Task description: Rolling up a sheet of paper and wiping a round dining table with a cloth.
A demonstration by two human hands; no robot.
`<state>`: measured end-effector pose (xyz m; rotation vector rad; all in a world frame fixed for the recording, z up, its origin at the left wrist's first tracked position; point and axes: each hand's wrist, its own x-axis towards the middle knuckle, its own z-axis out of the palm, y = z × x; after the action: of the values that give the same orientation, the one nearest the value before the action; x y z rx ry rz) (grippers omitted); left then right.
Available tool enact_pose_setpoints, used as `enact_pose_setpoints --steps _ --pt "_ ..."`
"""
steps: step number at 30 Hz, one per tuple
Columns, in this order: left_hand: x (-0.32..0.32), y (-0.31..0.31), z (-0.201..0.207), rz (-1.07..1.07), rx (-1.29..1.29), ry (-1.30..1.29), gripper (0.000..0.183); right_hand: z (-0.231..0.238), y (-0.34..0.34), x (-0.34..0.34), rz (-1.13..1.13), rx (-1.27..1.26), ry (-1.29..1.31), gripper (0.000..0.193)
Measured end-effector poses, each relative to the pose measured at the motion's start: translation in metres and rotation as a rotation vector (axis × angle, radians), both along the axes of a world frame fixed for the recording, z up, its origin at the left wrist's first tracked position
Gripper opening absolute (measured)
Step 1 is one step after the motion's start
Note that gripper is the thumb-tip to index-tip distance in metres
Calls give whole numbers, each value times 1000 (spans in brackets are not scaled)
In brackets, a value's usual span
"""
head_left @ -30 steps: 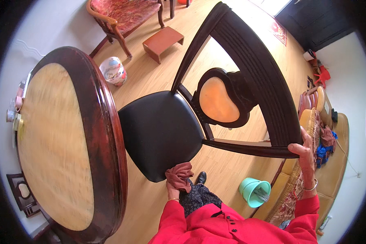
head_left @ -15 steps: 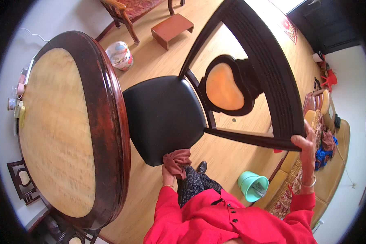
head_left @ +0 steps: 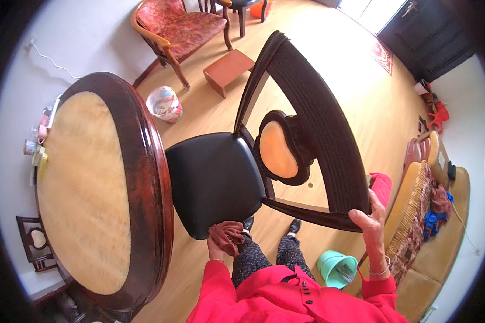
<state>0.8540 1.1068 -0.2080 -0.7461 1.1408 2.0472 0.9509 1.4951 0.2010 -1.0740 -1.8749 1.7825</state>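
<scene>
A dark wooden chair (head_left: 319,126) with a black padded seat (head_left: 215,183) stands in front of me, beside the round table. Its backrest carries an orange kidney-shaped inlay (head_left: 278,149). My right hand (head_left: 369,219) grips the near end of the backrest's top rail, thumb on this side, with some fingers hidden behind it. A crumpled brown cloth (head_left: 227,237) is bunched in my left hand (head_left: 215,251), which is closed on it. That cloth touches the near corner of the seat.
The dark-rimmed round table (head_left: 151,199) rises close on the left. At the right stand a green bucket (head_left: 337,268) and a tan sofa (head_left: 442,253) with cloths on it. Farther off are a patterned bin (head_left: 165,105), a low brown stool (head_left: 227,71) and a red-cushioned armchair (head_left: 186,32).
The view has shifted, showing more of the far floor and both my feet. The backrest and my right hand sit farther left in the picture. Both hands keep their holds.
</scene>
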Motion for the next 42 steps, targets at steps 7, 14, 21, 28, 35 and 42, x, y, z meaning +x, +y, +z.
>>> enact_pose_setpoints --steps 7,14,21,28,35,42 --pt "15 33 31 -8 8 47 57 -10 22 28 141 -60 137 59" --pt "71 193 120 -484 21 305 58 -110 95 168 554 -76 -181 36" --pt "112 352 141 -875 145 285 57 -207 131 353 279 186 -532 25" --pt "74 433 39 -669 297 118 63 -215 163 344 239 150 -667 31" --pt "27 483 1 -788 209 403 58 -234 203 298 147 17 -542 35" --pt "-86 474 -77 -821 -492 492 23 -304 223 368 -395 -473 -526 26"
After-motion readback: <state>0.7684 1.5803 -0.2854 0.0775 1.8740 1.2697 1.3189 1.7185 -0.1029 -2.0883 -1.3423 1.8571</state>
